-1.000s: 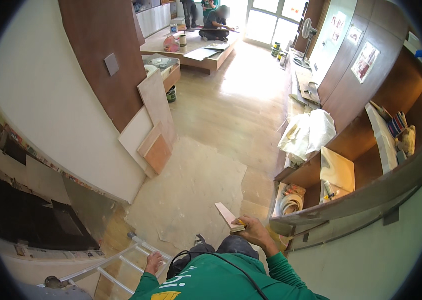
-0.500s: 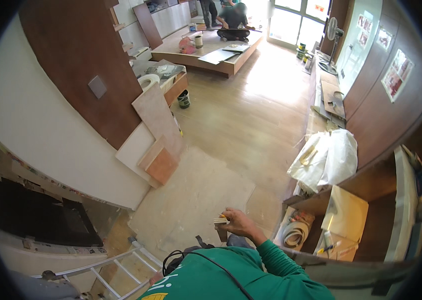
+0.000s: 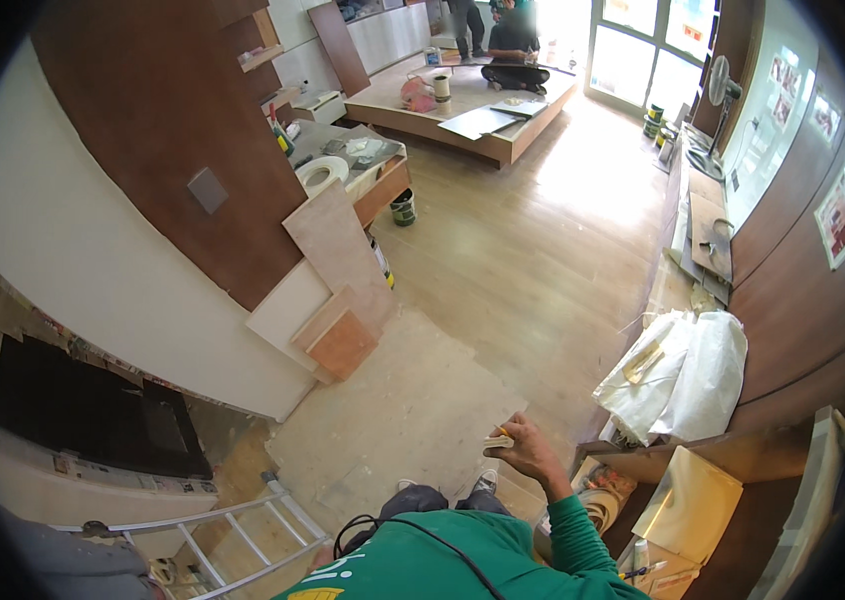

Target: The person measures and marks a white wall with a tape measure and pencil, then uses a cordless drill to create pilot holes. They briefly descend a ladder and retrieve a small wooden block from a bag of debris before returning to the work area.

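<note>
My right hand (image 3: 531,452) is out in front of my green-sleeved arm, over the floor. Its fingers are closed on a small pale, flat piece with layered edges (image 3: 499,441); a thin yellow bit shows beside it, too small to name. Below the hand are my shoes and dark trousers. My left hand does not show; only a patch of skin appears at the left edge of my green shirt, beside the aluminium ladder (image 3: 243,540).
Pale boards (image 3: 343,345) lean against the left wall. A white sack (image 3: 693,375) lies at right, above an open wooden shelf unit holding a yellowish folder (image 3: 688,505). Farther off, people occupy a low wooden platform (image 3: 503,150). Grey fabric (image 3: 73,565) shows at lower left.
The view has shifted, and the room's things sit farther right and slightly lower. My right hand has moved right in the picture, still holding the pale piece. My shoes have come into view.
</note>
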`<action>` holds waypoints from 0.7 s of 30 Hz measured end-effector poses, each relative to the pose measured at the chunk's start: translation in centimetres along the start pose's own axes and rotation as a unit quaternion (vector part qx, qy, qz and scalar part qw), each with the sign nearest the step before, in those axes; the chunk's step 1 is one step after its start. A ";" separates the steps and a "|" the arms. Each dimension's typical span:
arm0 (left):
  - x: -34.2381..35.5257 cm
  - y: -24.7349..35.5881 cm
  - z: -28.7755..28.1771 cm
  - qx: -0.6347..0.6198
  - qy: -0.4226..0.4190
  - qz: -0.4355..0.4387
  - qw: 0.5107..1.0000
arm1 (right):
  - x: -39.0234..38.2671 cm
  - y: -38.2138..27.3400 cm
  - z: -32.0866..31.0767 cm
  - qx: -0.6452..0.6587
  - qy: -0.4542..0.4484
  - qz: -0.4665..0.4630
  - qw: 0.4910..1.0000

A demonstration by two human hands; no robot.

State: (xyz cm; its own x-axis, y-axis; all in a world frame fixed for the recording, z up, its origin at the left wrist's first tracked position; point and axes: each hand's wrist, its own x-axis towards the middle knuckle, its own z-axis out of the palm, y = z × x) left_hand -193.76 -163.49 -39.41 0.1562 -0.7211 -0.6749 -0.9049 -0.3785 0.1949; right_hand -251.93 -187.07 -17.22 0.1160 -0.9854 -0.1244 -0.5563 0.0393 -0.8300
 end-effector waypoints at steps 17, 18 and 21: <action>-6.7 9.3 11.1 -0.292 0.133 -0.180 0.930 | 9.3 -3.5 -4.0 0.067 -0.129 -0.084 0.986; -6.8 10.6 11.9 -0.258 0.118 -0.174 0.943 | 9.7 -3.4 -4.3 0.067 -0.134 -0.085 0.985; -3.9 13.5 12.4 -0.204 0.092 -0.155 0.962 | 13.6 -3.6 -4.3 0.120 -0.155 -0.078 0.978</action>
State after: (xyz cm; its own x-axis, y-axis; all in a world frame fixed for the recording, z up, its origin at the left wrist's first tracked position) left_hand -211.45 -158.60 -42.98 0.4953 -0.6139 -0.6147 -0.5794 -0.7606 0.2929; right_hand -251.86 -201.33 -13.55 0.4480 -0.8867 -0.1142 -0.3081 -0.0332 -0.9508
